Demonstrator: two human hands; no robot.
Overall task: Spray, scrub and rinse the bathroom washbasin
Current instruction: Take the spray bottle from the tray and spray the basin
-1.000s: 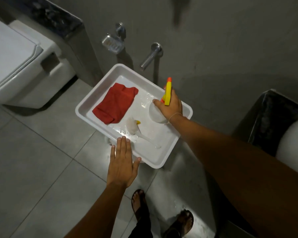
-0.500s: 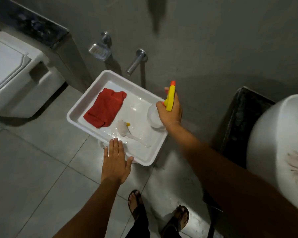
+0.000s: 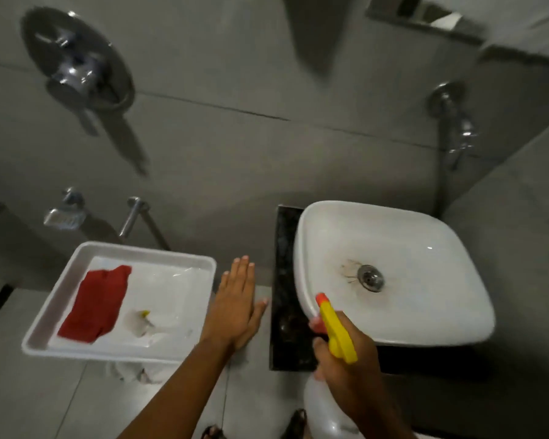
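As held in right hand, spray bottle nozzle toward washbasin

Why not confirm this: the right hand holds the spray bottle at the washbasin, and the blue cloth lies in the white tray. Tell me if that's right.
One thing is wrong: the cloth is red, not blue, as the head view shows. The right hand does hold the spray bottle at the washbasin, and the cloth lies in the white tray.
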